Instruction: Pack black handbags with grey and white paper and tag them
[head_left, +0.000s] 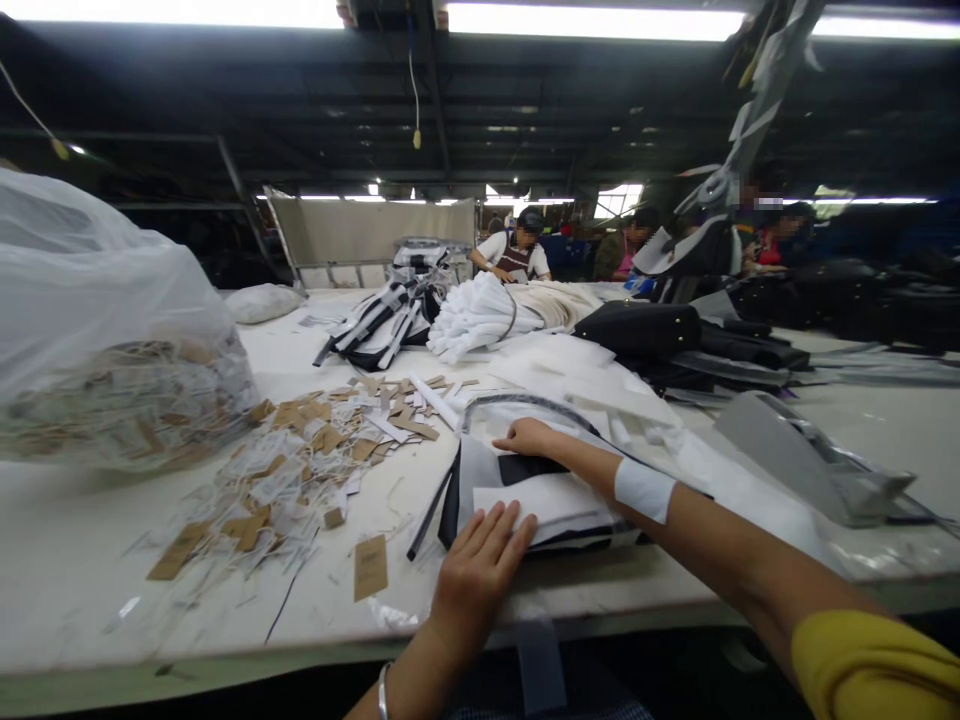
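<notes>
in the head view, the bag [534, 467] lies on the table [82, 610] in front of me, by the near edge, with tags [304, 460] heaped to its left. my left hand [487, 545] is laid out flat, fingers straight, at the white sheet [571, 500] on the bag; my right hand [529, 437] is half curled over the far part, and i cannot tell whether it pinches anything. i judge light, even left-hand pressure best, so the sheet lies uncreased, the handle [517, 398] clear.
</notes>
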